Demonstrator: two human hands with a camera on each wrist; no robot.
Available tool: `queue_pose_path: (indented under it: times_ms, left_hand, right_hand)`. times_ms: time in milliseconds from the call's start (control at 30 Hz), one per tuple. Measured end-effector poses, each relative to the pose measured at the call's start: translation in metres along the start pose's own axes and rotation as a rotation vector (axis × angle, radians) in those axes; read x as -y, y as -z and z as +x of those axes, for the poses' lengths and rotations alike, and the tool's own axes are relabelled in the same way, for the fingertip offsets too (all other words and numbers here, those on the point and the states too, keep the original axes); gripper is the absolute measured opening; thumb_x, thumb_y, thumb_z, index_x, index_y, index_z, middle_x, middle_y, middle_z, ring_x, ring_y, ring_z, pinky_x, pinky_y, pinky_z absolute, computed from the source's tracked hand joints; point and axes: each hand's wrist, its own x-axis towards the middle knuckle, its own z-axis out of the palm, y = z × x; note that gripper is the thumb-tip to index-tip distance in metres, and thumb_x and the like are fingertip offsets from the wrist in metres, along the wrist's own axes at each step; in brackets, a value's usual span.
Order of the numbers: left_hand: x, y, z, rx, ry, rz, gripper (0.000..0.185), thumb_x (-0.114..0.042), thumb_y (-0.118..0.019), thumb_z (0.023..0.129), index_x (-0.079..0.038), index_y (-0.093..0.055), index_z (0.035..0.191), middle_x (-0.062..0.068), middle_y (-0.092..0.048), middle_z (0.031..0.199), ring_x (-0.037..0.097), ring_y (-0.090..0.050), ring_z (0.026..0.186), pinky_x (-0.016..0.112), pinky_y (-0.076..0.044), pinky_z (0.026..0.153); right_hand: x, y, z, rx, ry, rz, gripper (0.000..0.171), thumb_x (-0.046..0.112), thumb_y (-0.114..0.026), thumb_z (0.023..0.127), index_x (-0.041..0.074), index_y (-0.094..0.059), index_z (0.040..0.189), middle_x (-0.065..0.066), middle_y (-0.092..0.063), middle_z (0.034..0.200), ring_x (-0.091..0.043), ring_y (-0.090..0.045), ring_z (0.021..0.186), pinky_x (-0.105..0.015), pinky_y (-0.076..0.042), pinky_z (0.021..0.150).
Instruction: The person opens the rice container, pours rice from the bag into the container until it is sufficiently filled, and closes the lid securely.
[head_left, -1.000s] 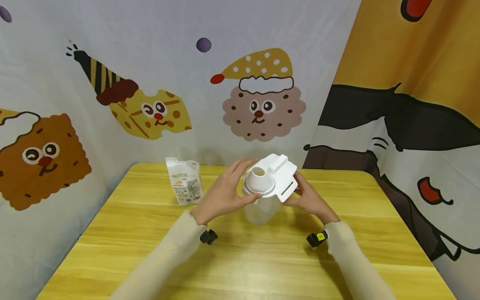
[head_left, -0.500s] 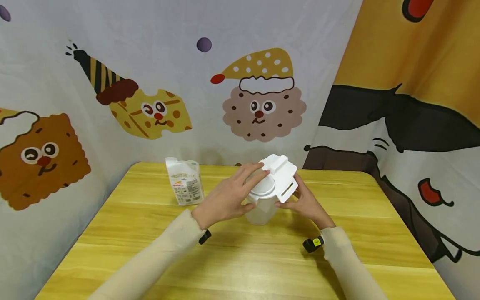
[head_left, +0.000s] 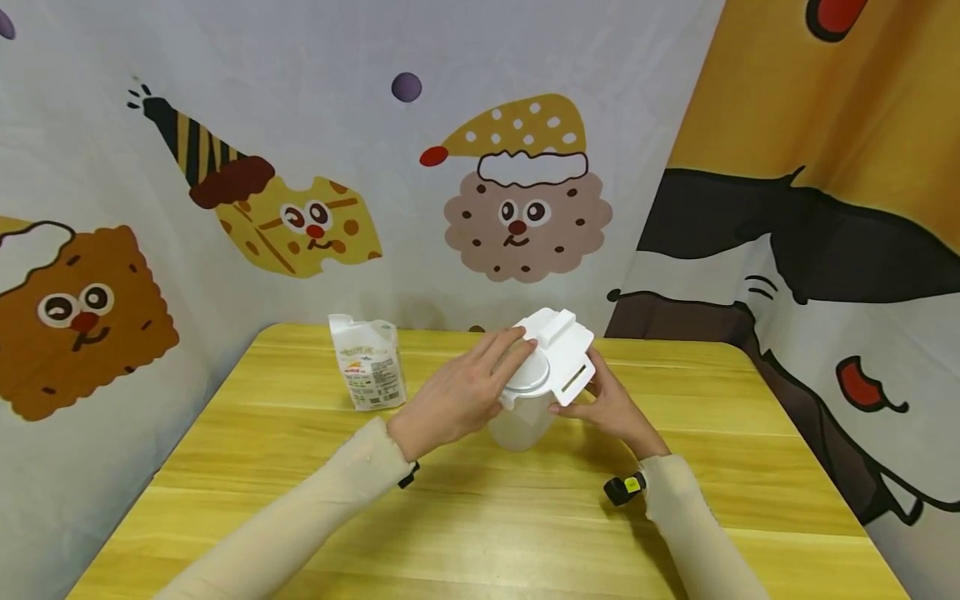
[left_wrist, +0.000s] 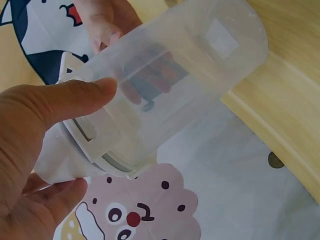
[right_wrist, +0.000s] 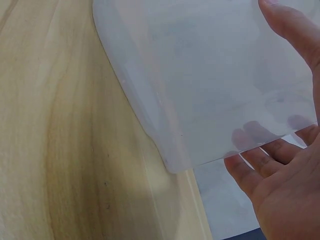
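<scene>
A translucent plastic storage container [head_left: 520, 427] with a white lid [head_left: 567, 354] stands at the middle of the table in the head view. Over the lid's near-left part lies my left hand [head_left: 453, 392], which grips the white conical spout [left_wrist: 62, 155]. In the left wrist view its thumb presses the container's side below the lid, while the fingers curl under the spout. My right hand [head_left: 618, 404] holds the container's right side. Its fingertips show through the clear wall in the right wrist view, with the thumb on the opposite face. The spout is mostly covered in the head view.
A white printed pouch [head_left: 367, 364] stands upright to the left, near the back of the wooden table [head_left: 480, 525]. A cartoon-printed curtain [head_left: 517, 50] hangs behind the table. Black wrist cameras [head_left: 624, 489] are strapped to the wrists.
My left hand has moved from the lid's left edge over the spout, hiding it. The right hand has shifted slightly left, its thumb further round the container. The container stays in place.
</scene>
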Motion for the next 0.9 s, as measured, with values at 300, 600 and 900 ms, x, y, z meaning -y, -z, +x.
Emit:
queue_pose_path:
  times_ms: [300,600,900]
  left_hand:
    - [-0.001,0.000,0.002,-0.017,-0.014,0.016,0.086,-0.004,-0.082,0.074,-0.003,-0.041,0.150,0.017,-0.045,0.151,0.028,-0.049,0.137,0.029,-0.058,0.097]
    - [-0.005,-0.002,0.003,-0.043,-0.037,0.120,0.077,-0.002,-0.076,0.076,0.003,-0.044,0.147,0.024,-0.048,0.148,0.034,-0.054,0.131,0.030,-0.056,0.100]
    - [-0.010,-0.005,0.004,-0.019,-0.047,0.245,0.072,-0.010,-0.073,0.083,0.009,-0.044,0.146,0.030,-0.047,0.150,0.037,-0.055,0.125,0.032,-0.056,0.100]
  right_hand:
    - [-0.005,-0.001,0.000,-0.001,0.016,0.004,0.114,0.015,-0.091,0.078,0.032,-0.017,0.163,-0.010,-0.036,0.164,-0.039,-0.036,0.149,-0.070,-0.028,0.118]
    - [-0.004,-0.002,0.000,-0.007,0.010,-0.008,0.114,0.019,-0.092,0.077,0.031,-0.019,0.163,-0.008,-0.036,0.164,-0.038,-0.035,0.150,-0.069,-0.028,0.119]
    - [-0.004,0.000,0.000,-0.028,-0.031,-0.054,0.116,0.029,-0.094,0.075,0.033,-0.019,0.163,-0.008,-0.035,0.165,-0.042,-0.041,0.147,-0.070,-0.033,0.116]
